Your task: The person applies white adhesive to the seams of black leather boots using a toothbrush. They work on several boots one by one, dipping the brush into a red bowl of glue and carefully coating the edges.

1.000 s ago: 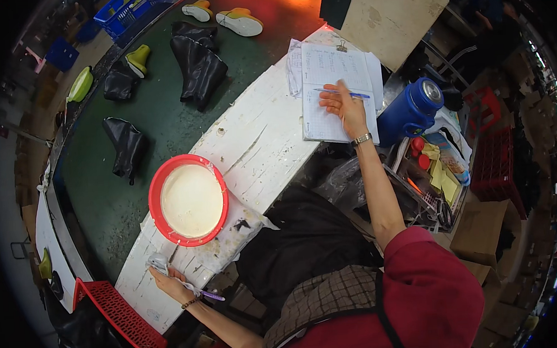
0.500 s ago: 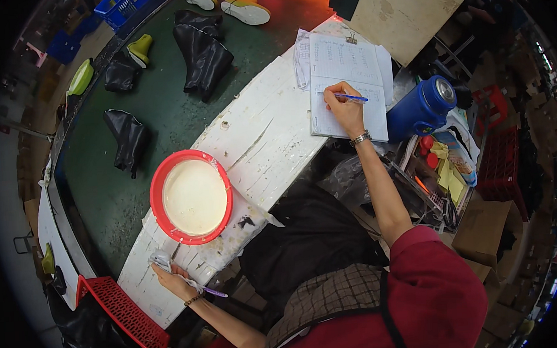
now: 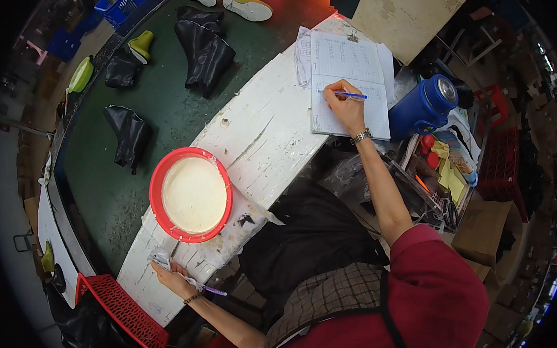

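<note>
A blue pen (image 3: 355, 96) is pinched in my right hand (image 3: 347, 110), its tip down on the lower page of an open notebook (image 3: 338, 57). A metal clip (image 3: 352, 38) holds the notebook's top edge. My left hand (image 3: 172, 280) rests over the near left end of a white worn bench (image 3: 260, 124), closed around a crumpled white cloth (image 3: 160, 257). A purple stick (image 3: 215, 291) pokes out beside the left wrist; its other end is hidden. Just beyond this hand stands a red basin (image 3: 156, 196) of cream-coloured liquid.
Black boot uppers (image 3: 204, 58) and yellow-and-white shoes (image 3: 248, 9) lie on a green conveyor belt (image 3: 95, 158) beyond the bench. Right of the notebook stands a blue flask (image 3: 417, 110) by a cluttered tray (image 3: 439, 172). A red crate (image 3: 125, 314) borders the bench's left end.
My right hand stays on the notebook with the pen, its position almost the same. My left hand keeps its hold on the cloth. The view has shifted very slightly.
</note>
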